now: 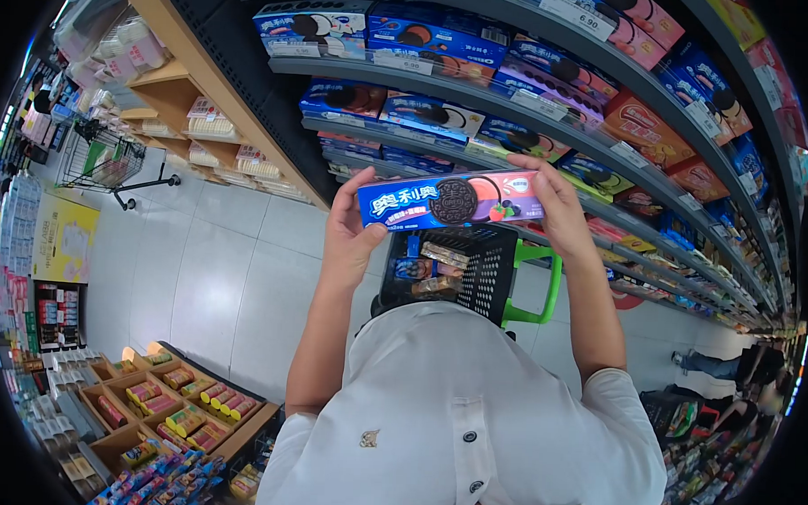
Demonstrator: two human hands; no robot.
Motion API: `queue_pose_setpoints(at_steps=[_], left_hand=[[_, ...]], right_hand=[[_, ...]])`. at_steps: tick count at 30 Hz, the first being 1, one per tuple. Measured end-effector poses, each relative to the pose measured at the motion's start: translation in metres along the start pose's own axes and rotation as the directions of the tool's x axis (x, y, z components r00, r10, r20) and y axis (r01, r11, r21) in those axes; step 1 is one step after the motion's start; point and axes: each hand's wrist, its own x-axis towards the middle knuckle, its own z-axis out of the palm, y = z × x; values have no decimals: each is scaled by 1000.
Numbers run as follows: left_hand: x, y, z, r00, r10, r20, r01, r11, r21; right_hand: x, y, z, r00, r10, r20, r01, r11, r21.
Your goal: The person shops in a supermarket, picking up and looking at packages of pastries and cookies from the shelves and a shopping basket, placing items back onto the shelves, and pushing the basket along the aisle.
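Observation:
Between my two hands I hold a box of Oreo cookies [406, 202], long and flat, blue on one side and pink on the other, with a dark cookie and berries printed on its front. My left hand [356, 224] grips its left end, thumb on the lower front corner. Around the right end is my right hand [561, 209], fingers over the top edge. Below the box stands a black shopping basket [484, 264] with a green handle [545, 284]; several packets [439, 271] lie in it.
Curved grey shelves [410, 75] full of cookie boxes rise ahead and to the right, with price tags along their edges. A wooden rack [196, 94] and a shopping cart [100, 162] are on the left. Snack bins [167, 404] stand at lower left. Another person [747, 367] is at far right.

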Motion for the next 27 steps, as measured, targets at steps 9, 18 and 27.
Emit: queue_pose_setpoints(at_steps=[9,18,27], left_hand=[[-10,-11,-6,998,-43,-47,40,998,-54],[-30,-23,-1,989,-113,-100,102,989,-106],[-40,-33,2,982,-160,-102,146,980,-132]], right_hand=[[-5,9,1,995,4,98,-1,1000,-30],[-20,27,0,995,12,101,-21,996,86],[-34,33,-1,997,39,66,-46,993,107]])
